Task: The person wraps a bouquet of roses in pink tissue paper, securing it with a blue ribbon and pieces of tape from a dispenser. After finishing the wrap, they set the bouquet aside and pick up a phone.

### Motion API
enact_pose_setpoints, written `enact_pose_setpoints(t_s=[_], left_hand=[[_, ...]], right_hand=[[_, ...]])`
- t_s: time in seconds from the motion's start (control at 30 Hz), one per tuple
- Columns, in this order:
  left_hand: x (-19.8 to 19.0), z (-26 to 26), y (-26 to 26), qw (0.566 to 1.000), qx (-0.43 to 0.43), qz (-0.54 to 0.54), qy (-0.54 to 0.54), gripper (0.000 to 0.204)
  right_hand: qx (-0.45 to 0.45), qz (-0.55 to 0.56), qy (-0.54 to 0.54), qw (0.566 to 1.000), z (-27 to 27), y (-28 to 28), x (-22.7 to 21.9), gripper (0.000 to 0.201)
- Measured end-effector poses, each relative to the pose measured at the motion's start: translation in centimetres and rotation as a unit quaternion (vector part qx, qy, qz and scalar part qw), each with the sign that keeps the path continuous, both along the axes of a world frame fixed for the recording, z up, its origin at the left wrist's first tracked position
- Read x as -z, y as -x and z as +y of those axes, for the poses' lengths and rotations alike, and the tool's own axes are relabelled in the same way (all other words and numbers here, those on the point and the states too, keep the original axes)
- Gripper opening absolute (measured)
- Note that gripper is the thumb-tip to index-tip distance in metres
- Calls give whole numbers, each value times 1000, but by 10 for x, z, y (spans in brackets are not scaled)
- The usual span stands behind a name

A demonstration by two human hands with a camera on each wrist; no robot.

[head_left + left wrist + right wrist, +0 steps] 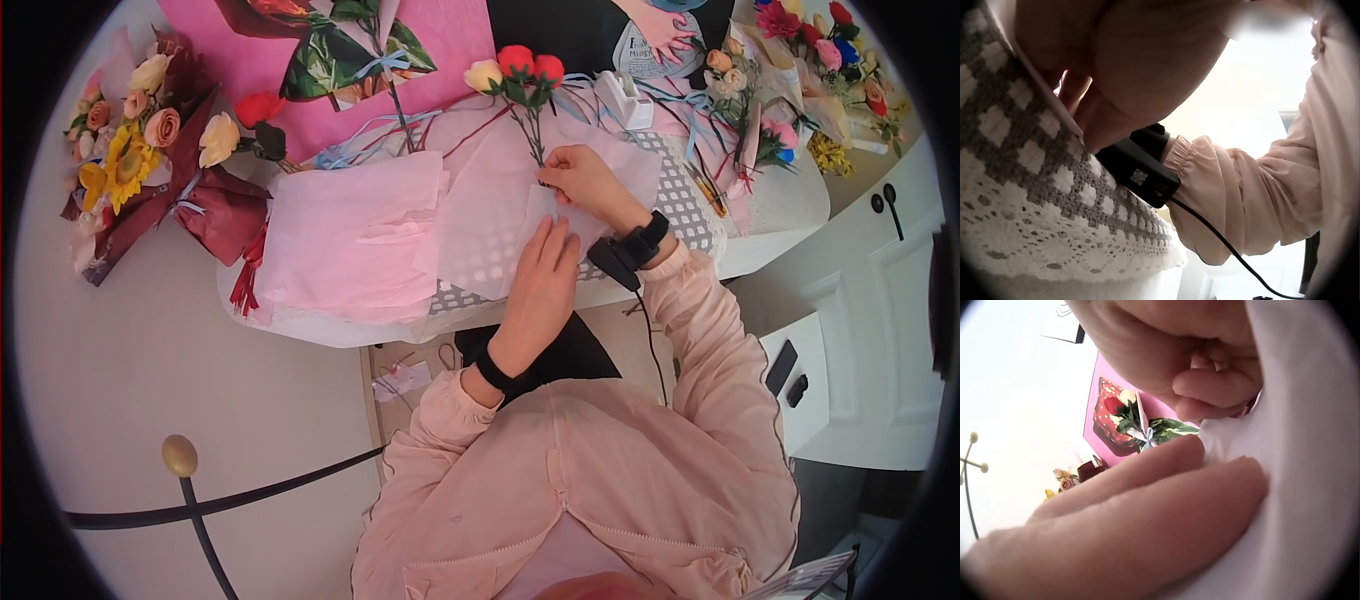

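Observation:
Several artificial roses (516, 65), red and cream on green stems, lie over thin pale pink wrapping sheets (480, 225) on the table. The right hand (590, 185) pinches at the lower end of the stems, fingers curled. Just below it, the left hand (545, 275) rests on the sheet with its fingers extended. In the right wrist view the right hand (1179, 356) has curled fingers beside the white sheet (1310, 456), and the left hand's fingers (1147, 506) touch that sheet. The left wrist view shows the left hand (1129, 62) close above the patterned cloth (1029, 156).
A stack of pink sheets (345, 240) lies left of the hands. Wrapped bouquets (130, 165) stand at far left, others (800, 60) at the back right. Ribbons (350, 150) and a white box (624, 100) lie behind. A cable (652, 345) hangs from the right wrist.

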State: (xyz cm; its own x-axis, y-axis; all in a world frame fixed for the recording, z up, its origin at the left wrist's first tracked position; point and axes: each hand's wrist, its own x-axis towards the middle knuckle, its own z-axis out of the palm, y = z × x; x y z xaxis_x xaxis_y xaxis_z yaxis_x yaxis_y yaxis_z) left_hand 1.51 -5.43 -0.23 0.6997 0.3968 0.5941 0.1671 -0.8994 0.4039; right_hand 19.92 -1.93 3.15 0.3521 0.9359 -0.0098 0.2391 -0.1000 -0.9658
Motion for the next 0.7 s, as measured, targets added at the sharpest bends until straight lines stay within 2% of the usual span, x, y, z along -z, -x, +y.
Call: enact_pose_setpoints(t_s=[0.13, 0.23, 0.37, 0.47, 0.57, 0.67, 0.7], left_hand=[[0, -1, 0, 1000, 6, 9, 4, 37], [-15, -4, 8, 999, -18, 26, -27, 42], [-25, 1, 26, 988, -140, -56, -11, 55], [-20, 13, 34, 962, -70, -91, 246, 56], [-30, 16, 34, 931, -59, -39, 357, 50], [-23, 17, 16, 972, -85, -120, 184, 34], [-25, 20, 13, 980, -63, -147, 119, 29]], right_hand=[[0, -1, 13, 1000, -1, -3, 0, 19], [-12, -13, 14, 1000, 1, -6, 4, 20], [-41, -7, 40, 998, -3, -8, 4, 18], [-70, 27, 39, 996, -5, -9, 1, 17], [-73, 57, 45, 995, -1, -15, 4, 16], [-52, 56, 18, 997, 3, -19, -9, 14], [-43, 51, 4, 998, 3, -20, -16, 14]])
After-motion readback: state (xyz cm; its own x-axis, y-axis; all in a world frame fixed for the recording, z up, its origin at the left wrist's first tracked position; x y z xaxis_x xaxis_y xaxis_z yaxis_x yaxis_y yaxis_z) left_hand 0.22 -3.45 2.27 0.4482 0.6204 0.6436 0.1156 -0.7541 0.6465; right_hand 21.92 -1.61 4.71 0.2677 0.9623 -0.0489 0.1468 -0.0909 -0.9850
